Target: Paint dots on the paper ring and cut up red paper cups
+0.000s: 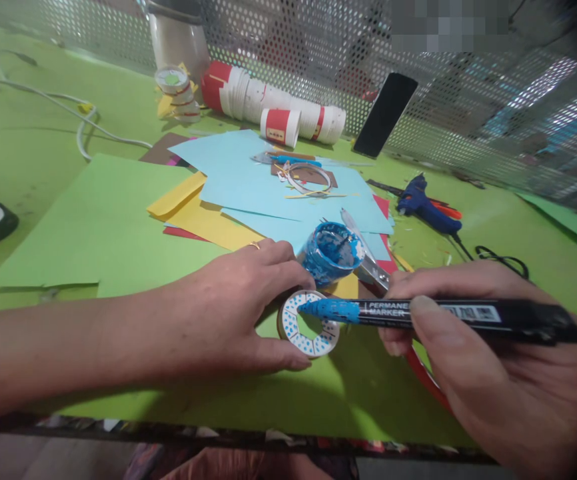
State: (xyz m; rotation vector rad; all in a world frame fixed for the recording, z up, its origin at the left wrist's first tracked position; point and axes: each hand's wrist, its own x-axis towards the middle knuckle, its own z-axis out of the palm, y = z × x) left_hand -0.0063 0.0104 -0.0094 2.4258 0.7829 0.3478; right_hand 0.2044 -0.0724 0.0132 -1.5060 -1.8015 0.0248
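Note:
Between the thumb and fingers of my left hand [248, 313] is a small round paper piece [324, 343], its white ring marked with blue dots and dark lines around a green centre. My right hand [488, 373] grips a black permanent marker [388, 313] whose front end is coated in blue paint. The marker's tip points left and is over the ring's upper part; whether it touches cannot be made out. Just behind the ring stands a paint-smeared jar of blue paint [331, 257], near my left fingertips. A metal-bladed cutter [371, 270] lies beside the jar.
Blue paper sheets [228, 173], a green sheet [93, 220] and yellow paper [183, 200] cover the green table. A blue glue gun [426, 207] with its cord is at right. Stacked paper cups [253, 93] and a leaning phone [386, 113] stand along the perforated metal screen.

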